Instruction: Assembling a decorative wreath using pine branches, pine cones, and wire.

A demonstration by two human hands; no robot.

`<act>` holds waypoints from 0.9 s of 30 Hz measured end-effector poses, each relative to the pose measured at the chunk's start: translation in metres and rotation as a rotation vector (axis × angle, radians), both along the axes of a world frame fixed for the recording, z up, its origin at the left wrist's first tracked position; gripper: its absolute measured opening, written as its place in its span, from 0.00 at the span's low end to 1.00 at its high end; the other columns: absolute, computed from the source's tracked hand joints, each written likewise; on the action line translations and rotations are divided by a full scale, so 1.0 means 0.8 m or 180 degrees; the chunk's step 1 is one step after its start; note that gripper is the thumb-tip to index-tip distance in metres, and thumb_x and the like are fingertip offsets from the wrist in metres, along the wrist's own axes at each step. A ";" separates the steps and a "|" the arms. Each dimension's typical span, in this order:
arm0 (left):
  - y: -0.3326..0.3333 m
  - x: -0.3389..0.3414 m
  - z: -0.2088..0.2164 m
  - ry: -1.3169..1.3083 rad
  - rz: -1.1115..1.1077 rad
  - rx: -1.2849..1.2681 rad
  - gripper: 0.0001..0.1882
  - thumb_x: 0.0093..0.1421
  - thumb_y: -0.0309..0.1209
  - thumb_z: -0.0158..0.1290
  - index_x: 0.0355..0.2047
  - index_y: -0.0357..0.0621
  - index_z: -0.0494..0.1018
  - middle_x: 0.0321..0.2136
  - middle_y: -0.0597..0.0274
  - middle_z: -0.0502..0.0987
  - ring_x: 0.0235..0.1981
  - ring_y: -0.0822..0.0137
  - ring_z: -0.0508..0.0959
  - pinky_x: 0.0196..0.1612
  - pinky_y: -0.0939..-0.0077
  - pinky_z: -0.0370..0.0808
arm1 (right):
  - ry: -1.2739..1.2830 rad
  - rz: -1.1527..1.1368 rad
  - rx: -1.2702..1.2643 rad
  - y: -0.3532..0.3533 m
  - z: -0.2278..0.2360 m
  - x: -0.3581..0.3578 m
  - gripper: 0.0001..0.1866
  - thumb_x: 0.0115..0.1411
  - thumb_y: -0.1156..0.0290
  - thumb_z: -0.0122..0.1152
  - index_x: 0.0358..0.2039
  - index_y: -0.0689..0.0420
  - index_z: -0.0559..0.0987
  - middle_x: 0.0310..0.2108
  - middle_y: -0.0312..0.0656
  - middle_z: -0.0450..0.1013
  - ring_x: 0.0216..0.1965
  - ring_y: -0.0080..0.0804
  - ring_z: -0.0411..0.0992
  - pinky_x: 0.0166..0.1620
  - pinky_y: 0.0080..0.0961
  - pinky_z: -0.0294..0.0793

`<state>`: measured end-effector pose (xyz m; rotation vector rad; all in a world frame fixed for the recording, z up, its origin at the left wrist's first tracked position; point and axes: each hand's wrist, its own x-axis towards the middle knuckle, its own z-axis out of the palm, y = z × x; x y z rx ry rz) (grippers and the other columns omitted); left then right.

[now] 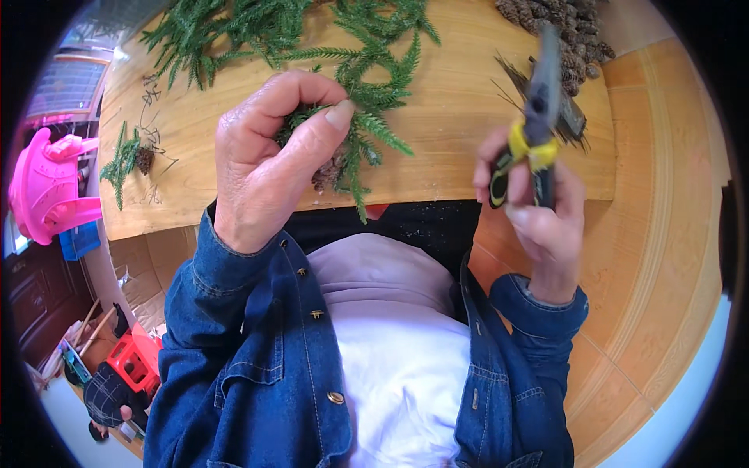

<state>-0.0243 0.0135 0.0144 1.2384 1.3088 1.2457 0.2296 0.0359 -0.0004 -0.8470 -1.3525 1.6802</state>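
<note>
Thumb and forefinger of my left hand (261,156) pinch a green artificial evergreen sprig (384,131) above the near edge of the wooden table (449,148). A brown pine cone (328,173) hangs under that hand among the needles, partly covered by my fingers. My right hand (558,222) is closed round the handles of pliers (538,117) with yellow and black grips. Their metal jaws point away from me and are blurred. The pliers are well apart from the sprig, to its right.
More evergreen sprigs (234,35) lie along the far side. Pine cones (573,35) are heaped at the far right, beside dark thin wires (573,117). A small sprig with a cone (123,164) rests at the left. Beyond are a pink stool (39,187) and another person (109,390).
</note>
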 end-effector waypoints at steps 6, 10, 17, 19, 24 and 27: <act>-0.006 -0.001 0.006 0.0243 0.0011 0.0090 0.04 0.57 0.23 0.49 0.31 0.33 0.71 0.24 0.70 0.67 0.23 0.82 0.63 0.25 0.87 0.58 | -0.1178 0.0731 0.0907 0.004 0.015 -0.002 0.13 0.41 0.73 0.55 0.30 0.63 0.72 0.41 0.48 0.64 0.38 0.34 0.65 0.43 0.26 0.63; -0.005 -0.007 -0.002 0.0263 -0.0111 0.0348 0.04 0.55 0.21 0.48 0.29 0.32 0.71 0.24 0.68 0.66 0.25 0.79 0.63 0.28 0.85 0.58 | -0.1364 0.0926 0.0922 0.001 0.014 -0.002 0.18 0.40 0.64 0.58 0.28 0.65 0.73 0.42 0.48 0.63 0.41 0.34 0.63 0.41 0.24 0.62; -0.008 -0.005 0.005 -0.0231 -0.0200 0.0090 0.05 0.54 0.22 0.47 0.29 0.32 0.71 0.24 0.67 0.66 0.26 0.77 0.62 0.30 0.84 0.56 | -0.1274 0.0986 0.0633 -0.003 0.012 -0.012 0.20 0.41 0.62 0.60 0.29 0.66 0.74 0.42 0.49 0.62 0.42 0.35 0.62 0.43 0.25 0.63; -0.009 -0.005 0.005 -0.0314 -0.0199 0.0028 0.05 0.54 0.22 0.47 0.29 0.32 0.71 0.24 0.67 0.66 0.26 0.77 0.62 0.30 0.84 0.56 | -0.1245 0.1008 0.0629 -0.002 0.013 -0.014 0.20 0.41 0.61 0.61 0.29 0.66 0.74 0.43 0.49 0.62 0.42 0.35 0.62 0.43 0.25 0.63; -0.010 -0.008 0.001 -0.0410 -0.0143 0.0008 0.05 0.54 0.23 0.48 0.29 0.32 0.71 0.24 0.67 0.66 0.26 0.77 0.62 0.29 0.84 0.56 | -0.1280 0.1056 0.0526 -0.001 0.016 -0.016 0.18 0.40 0.64 0.59 0.29 0.65 0.73 0.41 0.48 0.62 0.42 0.35 0.62 0.43 0.24 0.63; -0.009 -0.010 -0.002 -0.0446 -0.0173 -0.0011 0.05 0.54 0.23 0.48 0.29 0.32 0.71 0.25 0.67 0.66 0.26 0.77 0.62 0.30 0.84 0.56 | -0.1218 0.1101 0.0458 0.000 0.019 -0.017 0.14 0.40 0.69 0.56 0.30 0.62 0.72 0.39 0.46 0.61 0.41 0.36 0.62 0.44 0.25 0.61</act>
